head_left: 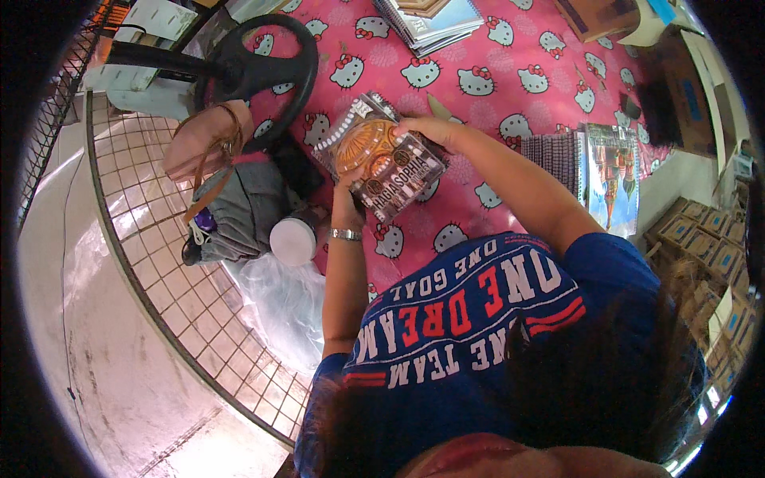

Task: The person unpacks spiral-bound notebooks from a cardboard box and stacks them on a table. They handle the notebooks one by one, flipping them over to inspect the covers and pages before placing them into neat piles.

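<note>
At left, we have a white-lidded tub [293, 241] near our forearm; a careless nudge could tip it. Our left hand [351, 177] is closed on one edge of the spiral-bound notebooks [390, 163], our right hand [424, 131] on another, over the pink tablecloth [454, 199]; slick covers could slip if either loosens. Rightmost, our elbow could scatter the overlapping books [590, 171].

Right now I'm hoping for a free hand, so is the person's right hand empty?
No, the right hand grips one edge of the notebook, while the left hand holds another.
</note>
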